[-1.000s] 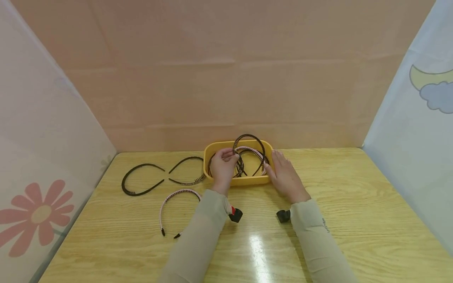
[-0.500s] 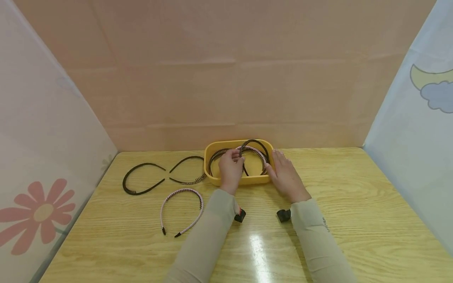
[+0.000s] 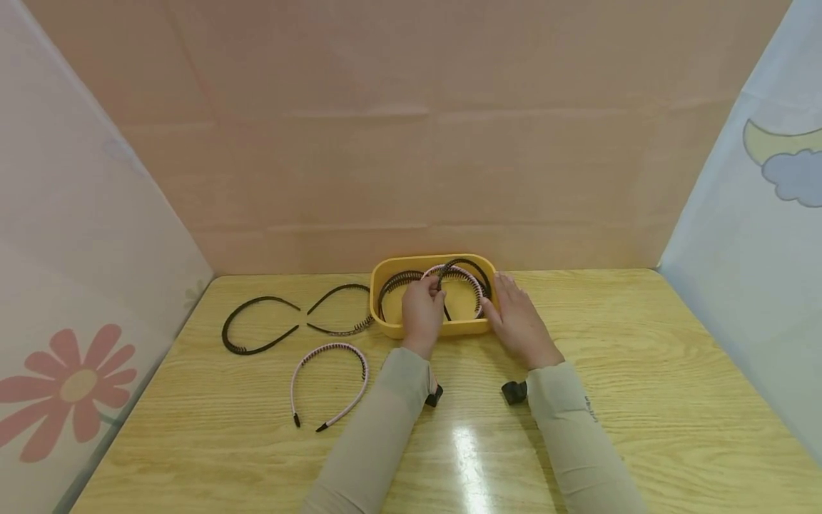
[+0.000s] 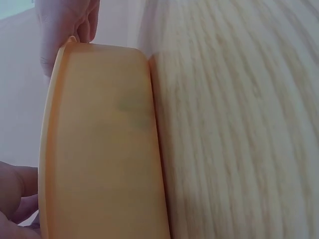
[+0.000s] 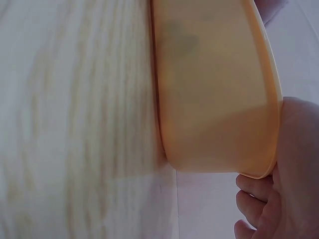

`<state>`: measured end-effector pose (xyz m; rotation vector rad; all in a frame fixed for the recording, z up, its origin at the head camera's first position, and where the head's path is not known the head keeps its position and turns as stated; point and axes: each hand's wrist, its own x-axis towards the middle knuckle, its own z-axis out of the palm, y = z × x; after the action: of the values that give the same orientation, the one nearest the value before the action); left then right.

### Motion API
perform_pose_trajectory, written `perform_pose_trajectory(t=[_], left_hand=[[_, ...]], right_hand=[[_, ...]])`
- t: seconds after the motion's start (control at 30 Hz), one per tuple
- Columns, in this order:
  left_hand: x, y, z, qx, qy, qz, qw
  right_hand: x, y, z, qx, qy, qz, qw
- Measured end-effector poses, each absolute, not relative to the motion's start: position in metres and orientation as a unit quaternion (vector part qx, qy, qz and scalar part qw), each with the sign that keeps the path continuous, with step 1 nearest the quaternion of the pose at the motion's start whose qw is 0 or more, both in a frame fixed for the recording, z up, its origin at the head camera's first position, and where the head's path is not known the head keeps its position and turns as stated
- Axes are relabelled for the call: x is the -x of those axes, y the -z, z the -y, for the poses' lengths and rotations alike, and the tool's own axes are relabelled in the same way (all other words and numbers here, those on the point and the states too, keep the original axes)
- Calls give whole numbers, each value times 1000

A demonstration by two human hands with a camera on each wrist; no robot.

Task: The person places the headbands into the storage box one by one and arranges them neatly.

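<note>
A yellow plastic box point(image 3: 465, 328) stands near the back edge of the table, with several black and pink headbands inside. Reaching over its front rim, my left hand point(image 3: 424, 314) pinches a black headband point(image 3: 474, 263) whose arch rises towards the right end of the box. A pink headband point(image 3: 479, 294) lies in the box by that arch, and more dark headbands point(image 3: 393, 283) are to the left. My right hand point(image 3: 521, 325) rests against the right end of the box, fingers fairly straight and thumb at the front corner. The left fingertips are partly hidden.
Left of the box, a black headband point(image 3: 227, 330) and a brown-black one point(image 3: 337, 289) lie on the wooden table point(image 3: 642, 400). A pink headband point(image 3: 297, 378) lies nearer the front. Cloth walls enclose the table's back and sides.
My left hand has moved a little right and lower, and the headband it pinches has sunk from above the rim into the box. The right hand has stayed put.
</note>
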<state>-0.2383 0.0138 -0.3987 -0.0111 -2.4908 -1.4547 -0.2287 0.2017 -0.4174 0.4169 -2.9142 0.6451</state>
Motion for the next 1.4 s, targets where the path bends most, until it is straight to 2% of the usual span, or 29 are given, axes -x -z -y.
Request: perform_pose_trajectory(t=[0.47, 0.73, 0.87, 1.03, 1.4], left_hand=[[230, 399, -9, 44, 449, 879, 156], [216, 393, 1, 96, 450, 878, 133], [205, 385, 11, 129, 414, 890, 143], [191, 373, 34, 156, 395, 892, 156], [178, 370, 111, 152, 390, 903, 93]], right_hand=[[227, 417, -202, -138, -221, 963, 63], [226, 416, -202, -138, -227, 962, 59], [226, 416, -202, -140, -233, 960, 61], [227, 415, -200, -145, -238, 958, 60], [226, 415, -201, -138, -239, 960, 43]])
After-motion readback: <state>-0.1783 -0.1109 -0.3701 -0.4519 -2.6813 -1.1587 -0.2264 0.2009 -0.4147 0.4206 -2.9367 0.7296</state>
